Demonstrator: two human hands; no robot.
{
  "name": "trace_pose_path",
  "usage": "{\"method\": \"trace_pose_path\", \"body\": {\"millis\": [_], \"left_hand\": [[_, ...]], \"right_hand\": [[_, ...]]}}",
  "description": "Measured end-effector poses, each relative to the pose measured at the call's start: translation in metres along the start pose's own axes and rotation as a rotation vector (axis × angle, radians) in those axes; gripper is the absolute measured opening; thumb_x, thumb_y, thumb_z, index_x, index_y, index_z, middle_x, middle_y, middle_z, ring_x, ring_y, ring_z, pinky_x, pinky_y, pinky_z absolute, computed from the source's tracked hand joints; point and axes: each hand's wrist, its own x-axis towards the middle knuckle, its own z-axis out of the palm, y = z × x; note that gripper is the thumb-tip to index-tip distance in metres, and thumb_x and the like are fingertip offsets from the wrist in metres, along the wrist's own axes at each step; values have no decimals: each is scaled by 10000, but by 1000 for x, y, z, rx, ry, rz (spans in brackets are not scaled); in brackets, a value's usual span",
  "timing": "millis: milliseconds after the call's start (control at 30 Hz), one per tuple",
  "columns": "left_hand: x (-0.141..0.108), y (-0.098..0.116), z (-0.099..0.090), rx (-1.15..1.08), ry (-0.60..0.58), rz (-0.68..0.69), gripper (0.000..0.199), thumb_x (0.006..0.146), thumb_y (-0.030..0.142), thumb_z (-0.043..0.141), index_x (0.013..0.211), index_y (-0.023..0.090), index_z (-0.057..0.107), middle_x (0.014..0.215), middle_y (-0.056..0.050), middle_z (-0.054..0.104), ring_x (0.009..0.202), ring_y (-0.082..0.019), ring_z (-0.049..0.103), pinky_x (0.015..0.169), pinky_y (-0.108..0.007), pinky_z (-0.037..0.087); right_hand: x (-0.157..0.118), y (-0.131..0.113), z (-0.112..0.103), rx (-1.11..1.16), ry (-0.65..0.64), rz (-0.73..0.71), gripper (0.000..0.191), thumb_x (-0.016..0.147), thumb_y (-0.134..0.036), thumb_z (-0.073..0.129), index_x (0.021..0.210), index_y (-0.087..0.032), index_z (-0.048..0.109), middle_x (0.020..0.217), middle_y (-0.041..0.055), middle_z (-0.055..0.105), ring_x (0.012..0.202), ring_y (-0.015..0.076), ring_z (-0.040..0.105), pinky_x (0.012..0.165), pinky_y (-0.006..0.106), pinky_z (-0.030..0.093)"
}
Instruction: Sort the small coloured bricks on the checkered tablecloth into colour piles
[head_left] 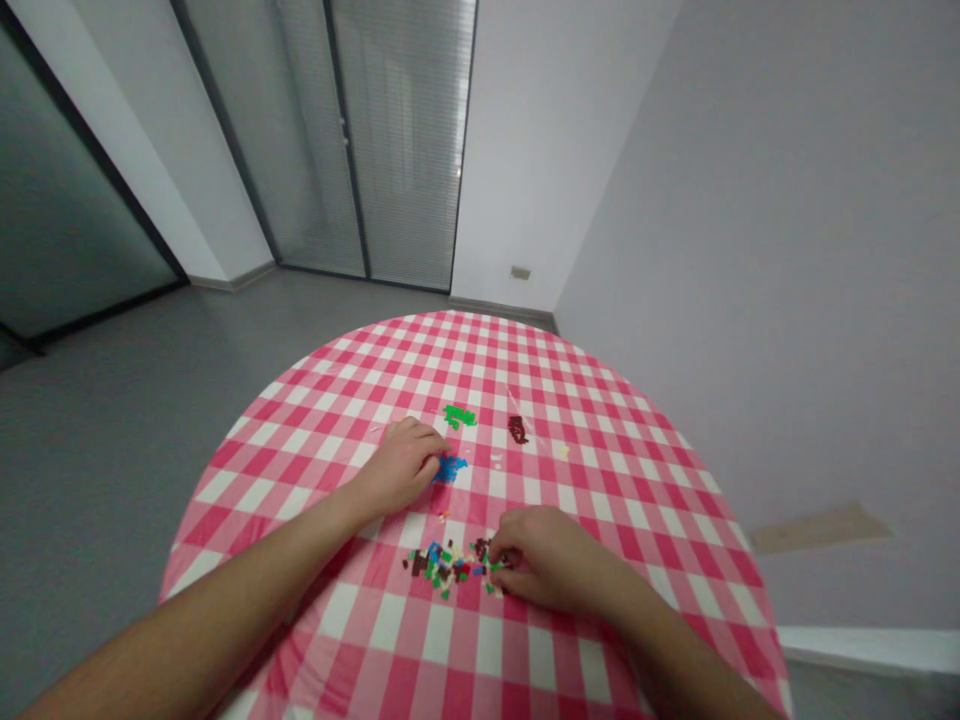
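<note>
Left hand [401, 467] half-closed at a sorted blue pile of tiny plastic bricks [450, 468], right hand [544, 558] curled into a mixed-colour heap [448, 570]; can't tell if either's actually holding one.

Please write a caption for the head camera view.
Left hand at blue plastic bricks, right hand at a mixed brick pile, on a pink gingham tablecloth.

A pink-and-white gingham tablecloth [300, 445] spreads its checks in deep pink, paler pink and white. On it lie a bright green cluster of small bricks [459, 416], a vivid blue cluster [448, 468], a dark reddish-brown cluster [517, 430], and a mixed heap [450, 570] of green, blue, red, brown and cream pieces. The floor [150, 420] is plain grey, the wall [750, 250] pale lilac-grey.
</note>
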Motion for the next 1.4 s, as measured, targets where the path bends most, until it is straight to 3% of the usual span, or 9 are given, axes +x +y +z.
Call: {"method": "trace_pose_path", "body": {"millis": [167,367,533,767,833,933,1067,1200,1400], "left_hand": [[-1,7,0,-50,-6,28,277,855,120,469,964,227,699,973,-26,725,928,-233,576,889,-428,398],[-6,28,0,-171,-8,127,211,902,200,546,1035,248,702,982,-29,738,945,-232,597,905,-423,411],[-8,37,6,-238,-5,192,244,930,228,587,1154,257,679,1042,-44,731,959,-223,601,920,-415,407],[-9,35,10,-214,-9,222,160,954,245,575,956,237,735,949,-41,713,920,-204,580,872,-372,411],[-7,32,12,-176,68,153,140,934,240,594,943,241,733,933,-33,711,922,-214,574,882,-390,405],[-2,21,14,-66,227,-87,129,918,277,616,929,258,743,933,-31,711,940,-241,560,887,-428,394],[6,0,17,68,250,-313,163,905,329,619,909,254,763,968,-55,711,982,-288,544,869,-460,387],[7,-8,19,132,175,-355,208,899,264,572,979,266,764,1000,-75,713,977,-316,538,817,-468,388],[1,2,14,136,123,-296,237,871,191,530,962,238,743,1003,-64,742,975,-322,552,819,-480,376]], "right_hand": [[2,-2,-2,116,-9,2,159,753,-98,633,704,-221,722,655,-7,664,560,115,537,516,234,335],[12,15,5,588,270,312,130,852,-287,629,855,-187,712,686,21,681,572,134,577,521,247,437],[18,20,21,875,336,343,264,755,-287,706,955,-220,548,722,-23,646,592,125,574,542,240,452],[21,21,26,866,342,322,308,752,-277,705,891,-234,434,757,-31,611,639,121,572,568,232,435],[21,23,25,845,367,334,278,776,-294,682,909,-230,446,744,-32,600,617,117,552,561,235,429],[22,27,22,758,443,341,232,808,-320,649,939,-217,488,705,-36,574,576,110,513,544,236,405],[21,30,19,683,501,343,224,813,-349,633,954,-205,536,667,-36,558,551,116,493,521,237,382],[20,29,20,697,487,345,258,815,-367,630,995,-203,545,656,-41,552,520,111,471,493,231,363],[19,28,22,708,484,335,274,820,-369,619,1026,-200,553,663,-42,546,505,104,460,484,228,359]]}}
